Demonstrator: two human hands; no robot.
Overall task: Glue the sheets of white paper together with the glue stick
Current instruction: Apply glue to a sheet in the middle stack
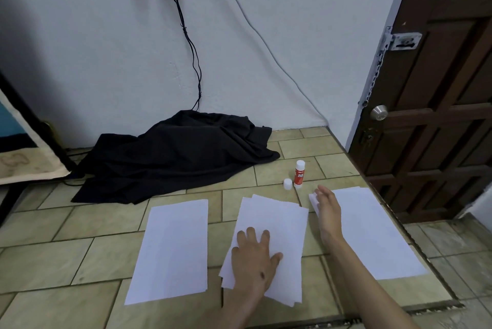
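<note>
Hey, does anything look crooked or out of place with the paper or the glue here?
The middle stack of sheets under the left hand is fanned and skewed, edges not lined up. The glue stick stands uncapped, its cap loose on the tiles beside it.

Surface: tiled floor [300, 147], beige tiles. On it, near edge: single white sheet [173, 251] at left; loose stack of sheets [279, 219] in the middle; another sheet [372, 233] at right. Beyond them an uncapped glue stick [299, 174] stands upright, cap [287, 184] just beside. Black cloth [175, 153] heaped by wall.
</note>
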